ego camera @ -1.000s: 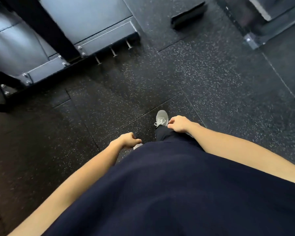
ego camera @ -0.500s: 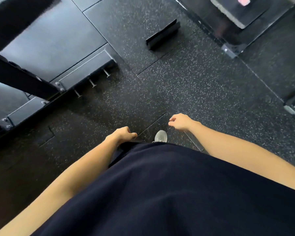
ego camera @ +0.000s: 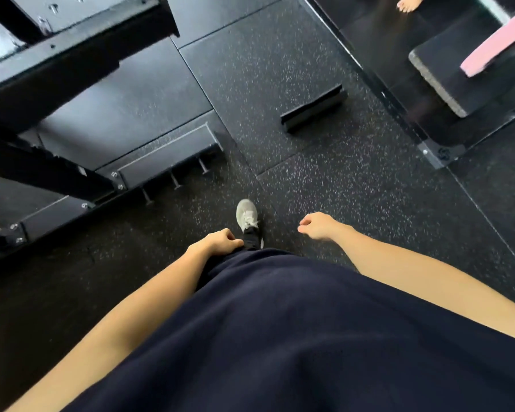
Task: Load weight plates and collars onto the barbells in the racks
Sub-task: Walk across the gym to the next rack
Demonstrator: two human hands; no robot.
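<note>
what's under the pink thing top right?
The pink pad lies on a dark block with a grey speckled edge. The floor beneath that block is covered, so nothing more shows.

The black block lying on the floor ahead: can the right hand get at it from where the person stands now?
Probably not yet. The right hand hangs empty at hip height, and the black block lies well ahead on the rubber floor. Nothing stands between them, so a few steps and a bend should do.
</note>
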